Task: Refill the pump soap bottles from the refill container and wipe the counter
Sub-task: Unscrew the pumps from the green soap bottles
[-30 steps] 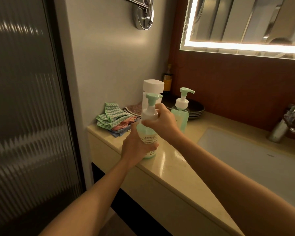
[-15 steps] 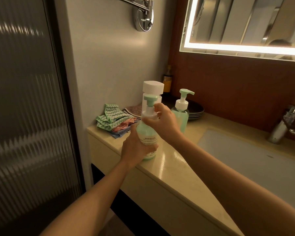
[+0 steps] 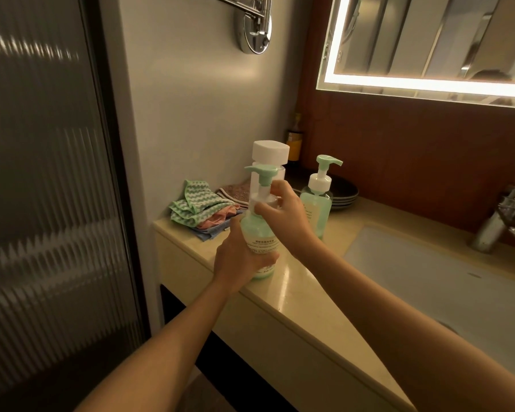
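Head view, looking down at a bathroom table (image 3: 295, 295), and honestly this reads as early days for the job. The left hand (image 3: 238, 263) has its grip wrapped round the body of the near pump bottle (image 3: 260, 242), which stands on the table just left of centre frame, close to the front edge. The right hand (image 3: 286, 215) comes in from above, grip pinched on the white collar under the green pump head. Looks like a twist, but coming off or going on, I can't tell. My guess is off, since the refill container (image 3: 270, 153) right behind has its white cap on and nobody holds it.

What's done: nothing I could swear to. Both bottles look green most of the way up, but levels are hard to read in this light. What's left, as I judge it: open, pour, same for the second pump bottle (image 3: 317, 203) just right of the right hand with its pump on, then wipe. The cloths (image 3: 197, 209) sit in a pile at the left end of the table, so I'd say wiping hasn't begun.

Count: two pump bottles, one refill container, at least three cloths (green zigzag, pink, blue) plus a brownish one behind. Also one stack of dark plates (image 3: 344, 194), number unclear, one amber bottle (image 3: 294, 144) in the corner, and one faucet (image 3: 500, 218) at the right edge over the sink (image 3: 428, 278).
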`<state>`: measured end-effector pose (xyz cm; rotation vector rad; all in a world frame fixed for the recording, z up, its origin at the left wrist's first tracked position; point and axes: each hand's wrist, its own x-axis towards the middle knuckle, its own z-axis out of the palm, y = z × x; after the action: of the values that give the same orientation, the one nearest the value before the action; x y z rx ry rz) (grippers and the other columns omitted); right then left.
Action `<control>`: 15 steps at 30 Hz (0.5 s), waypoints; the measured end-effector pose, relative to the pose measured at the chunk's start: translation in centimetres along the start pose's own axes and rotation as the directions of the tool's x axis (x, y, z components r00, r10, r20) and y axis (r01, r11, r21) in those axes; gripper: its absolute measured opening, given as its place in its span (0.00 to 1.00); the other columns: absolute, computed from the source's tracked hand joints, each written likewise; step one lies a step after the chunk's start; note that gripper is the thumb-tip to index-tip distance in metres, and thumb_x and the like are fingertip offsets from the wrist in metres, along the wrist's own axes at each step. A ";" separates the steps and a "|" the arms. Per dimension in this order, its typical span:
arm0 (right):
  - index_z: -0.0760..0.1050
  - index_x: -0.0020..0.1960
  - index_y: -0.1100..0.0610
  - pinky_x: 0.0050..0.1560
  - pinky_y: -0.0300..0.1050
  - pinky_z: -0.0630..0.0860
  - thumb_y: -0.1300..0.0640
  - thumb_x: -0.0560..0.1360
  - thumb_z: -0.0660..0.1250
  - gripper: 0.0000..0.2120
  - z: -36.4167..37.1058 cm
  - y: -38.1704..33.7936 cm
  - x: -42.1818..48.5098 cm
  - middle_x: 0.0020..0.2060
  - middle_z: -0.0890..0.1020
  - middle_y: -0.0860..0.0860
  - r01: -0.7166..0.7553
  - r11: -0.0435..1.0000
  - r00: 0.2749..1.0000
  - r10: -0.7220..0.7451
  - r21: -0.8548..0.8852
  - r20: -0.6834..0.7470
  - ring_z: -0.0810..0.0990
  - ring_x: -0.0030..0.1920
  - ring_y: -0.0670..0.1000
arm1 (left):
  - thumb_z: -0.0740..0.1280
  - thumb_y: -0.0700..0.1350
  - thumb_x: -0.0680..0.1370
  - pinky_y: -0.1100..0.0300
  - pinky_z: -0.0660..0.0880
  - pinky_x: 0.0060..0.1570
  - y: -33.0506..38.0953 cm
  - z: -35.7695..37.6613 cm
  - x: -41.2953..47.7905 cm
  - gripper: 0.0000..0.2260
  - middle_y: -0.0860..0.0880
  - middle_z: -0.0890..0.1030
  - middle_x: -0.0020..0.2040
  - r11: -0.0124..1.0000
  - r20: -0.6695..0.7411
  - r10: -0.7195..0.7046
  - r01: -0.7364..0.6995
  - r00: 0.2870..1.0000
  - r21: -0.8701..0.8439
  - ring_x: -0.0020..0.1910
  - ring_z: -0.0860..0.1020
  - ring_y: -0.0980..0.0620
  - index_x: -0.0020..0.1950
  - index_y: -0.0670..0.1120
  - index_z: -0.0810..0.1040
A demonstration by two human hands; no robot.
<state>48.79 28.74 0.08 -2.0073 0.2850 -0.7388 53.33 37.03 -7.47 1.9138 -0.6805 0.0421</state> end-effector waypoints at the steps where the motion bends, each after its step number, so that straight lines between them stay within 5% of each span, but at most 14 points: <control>1: 0.66 0.65 0.54 0.50 0.41 0.71 0.57 0.73 0.68 0.22 0.0 0.0 -0.1 0.59 0.74 0.52 0.001 1.000 1.000 -0.001 0.024 0.009 0.74 0.55 0.49 | 0.78 0.50 0.62 0.54 0.73 0.53 0.0 0.0 0.0 0.39 0.53 0.77 0.58 1.000 -0.002 0.002 -0.002 1.000 -0.001 0.56 0.76 0.50 0.66 0.51 0.60; 8: 0.67 0.62 0.55 0.55 0.44 0.72 0.47 0.67 0.73 0.29 0.7 0.1 0.5 0.53 0.66 0.49 0.052 0.949 0.987 -0.096 -0.311 -0.130 0.69 0.55 0.50 | 0.78 0.51 0.62 0.54 0.71 0.57 0.2 0.1 0.2 0.43 0.52 0.76 0.60 0.999 0.020 -0.018 0.017 1.000 0.035 0.59 0.75 0.50 0.69 0.51 0.57; 15: 0.67 0.63 0.55 0.58 0.51 0.75 0.58 0.73 0.67 0.20 0.2 -0.3 -0.2 0.57 0.74 0.52 0.003 0.997 0.999 0.000 -0.078 0.037 0.74 0.57 0.52 | 0.78 0.51 0.62 0.56 0.72 0.52 0.0 -0.1 0.0 0.39 0.53 0.77 0.57 1.000 0.016 -0.009 0.009 1.000 0.003 0.56 0.77 0.49 0.66 0.52 0.58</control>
<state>48.71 29.09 0.15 -2.0933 0.2949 -0.6996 53.31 37.10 -7.41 1.9221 -0.6830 0.0220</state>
